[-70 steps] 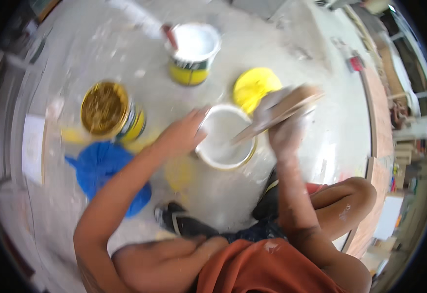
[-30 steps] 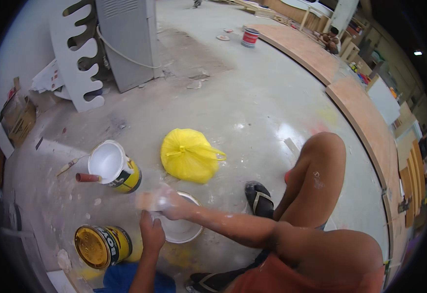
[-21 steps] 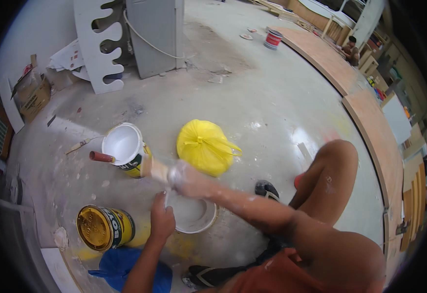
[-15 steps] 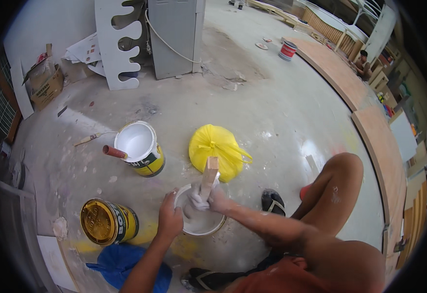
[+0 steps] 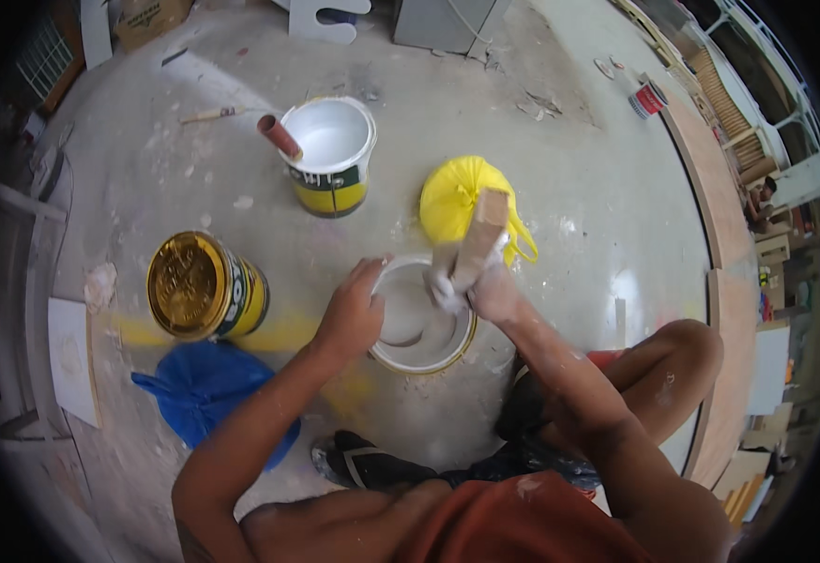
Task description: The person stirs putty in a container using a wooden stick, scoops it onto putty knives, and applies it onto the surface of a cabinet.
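In front of me a round white bucket [image 5: 468, 340] holds a pale grey, thick paste [image 5: 405, 324]. My left hand [image 5: 352, 310] grips its left rim, thumb toward the inside. My right hand [image 5: 487, 289] is wrapped round a wooden stick [image 5: 481, 235], held tilted over the right side of the bucket. White paste coats those fingers, and the stick's lower end is hidden by the hand. Just beyond lies a tied yellow plastic bag [image 5: 454, 192].
An open white-filled paint can [image 5: 330, 192] with a reddish-brown cylinder [image 5: 280, 137] at its rim stands far left. A can with a gold lid [image 5: 188, 286] and a blue bag [image 5: 208, 399] sit left. Wooden boards [image 5: 721, 347] line the right; another person [image 5: 760, 202] sits beyond.
My view has tilted down and shifted, so the bucket and cans appear elsewhere in the picture. The stick has moved toward the bucket's right side; both hands keep their hold.
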Available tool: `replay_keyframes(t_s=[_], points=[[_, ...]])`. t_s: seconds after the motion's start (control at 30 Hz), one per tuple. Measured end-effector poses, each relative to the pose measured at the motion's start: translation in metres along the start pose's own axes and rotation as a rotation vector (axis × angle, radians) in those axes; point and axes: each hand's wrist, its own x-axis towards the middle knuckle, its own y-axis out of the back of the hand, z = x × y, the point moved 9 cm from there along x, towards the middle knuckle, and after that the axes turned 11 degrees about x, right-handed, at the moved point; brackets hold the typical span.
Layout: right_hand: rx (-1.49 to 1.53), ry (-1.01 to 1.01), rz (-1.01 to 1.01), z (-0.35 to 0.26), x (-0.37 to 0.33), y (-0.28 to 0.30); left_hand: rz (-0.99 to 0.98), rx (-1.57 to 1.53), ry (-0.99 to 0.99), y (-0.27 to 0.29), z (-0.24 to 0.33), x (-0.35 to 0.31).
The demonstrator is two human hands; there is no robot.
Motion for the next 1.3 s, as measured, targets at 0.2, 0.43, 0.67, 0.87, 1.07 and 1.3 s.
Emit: replay_keyframes(t_s=[0.2, 0.43, 0.67, 0.87, 1.07, 1.3], points=[[-0.110, 0.466, -0.189, -0.006, -0.001, -0.017, 0.030, -0.053, 0.022, -0.004, 0.002, 0.001], [-0.228, 0.134, -0.087, -0.016, 0.013, -0.016, -0.021, -0.073, 0.021, -0.004, -0.004, -0.007], [0.259, 0.132, -0.306, 0.011, -0.007, -0.014, -0.008, -0.127, 0.047, -0.007, -0.006, -0.011], [-0.201, 0.379, -0.090, -0.029, 0.015, -0.030, -0.001, -0.107, 0.049, -0.005, -0.008, -0.009], [0.303, -0.015, -0.264, 0.015, 0.001, -0.002, -0.016, -0.069, 0.029, -0.010, -0.004, -0.009], [0.121, 0.420, -0.259, -0.016, 0.001, -0.020, 0.022, -0.067, 0.025, -0.011, -0.002, -0.004]])
